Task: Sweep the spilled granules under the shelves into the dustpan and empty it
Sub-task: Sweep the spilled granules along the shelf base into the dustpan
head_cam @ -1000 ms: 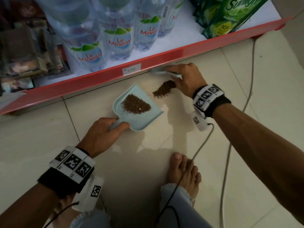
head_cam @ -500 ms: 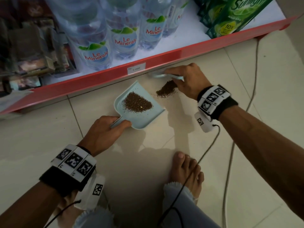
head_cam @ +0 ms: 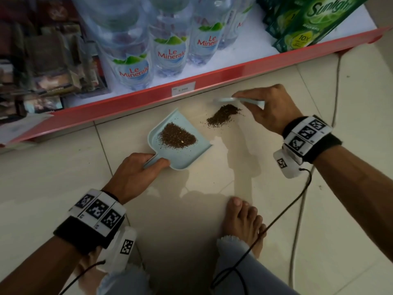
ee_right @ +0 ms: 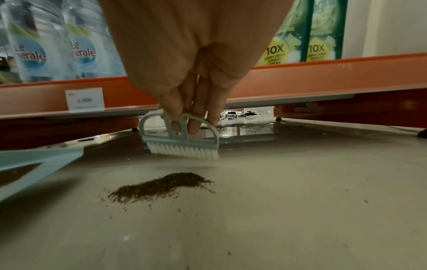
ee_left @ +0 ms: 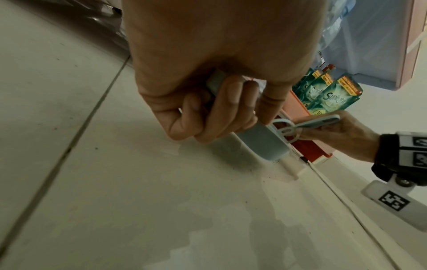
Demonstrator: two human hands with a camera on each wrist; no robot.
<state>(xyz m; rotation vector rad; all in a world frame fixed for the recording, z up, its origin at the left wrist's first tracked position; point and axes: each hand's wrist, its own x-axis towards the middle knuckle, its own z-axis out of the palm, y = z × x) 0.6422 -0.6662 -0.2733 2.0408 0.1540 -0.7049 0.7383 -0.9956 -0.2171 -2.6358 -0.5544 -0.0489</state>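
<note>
A pale blue dustpan [head_cam: 191, 155] lies on the tiled floor with a heap of brown granules [head_cam: 177, 139] in it. My left hand [head_cam: 139, 170] grips its handle [ee_left: 233, 96]. A second brown pile [head_cam: 223, 114] sits on the floor to the right of the pan's mouth. My right hand [head_cam: 270, 107] holds a small pale blue brush [ee_right: 182, 139] by its handle. Its white bristles [ee_right: 184, 152] hang just above the floor, behind the pile [ee_right: 159, 186] and close to the shelf edge. More granules [ee_right: 249, 126] lie scattered under the shelf.
A red-edged bottom shelf [head_cam: 191, 81] carries water bottles [head_cam: 170, 52] and green Sunlight packs [head_cam: 308, 22]. A price tag [head_cam: 183, 88] sits on its edge. My bare foot [head_cam: 242, 222] stands near the pan, and cables [head_cam: 297, 188] trail across the floor on the right.
My right hand has lifted the brush off the pile and drawn it back toward the shelf, uncovering the floor pile. The dustpan and left hand stay put.
</note>
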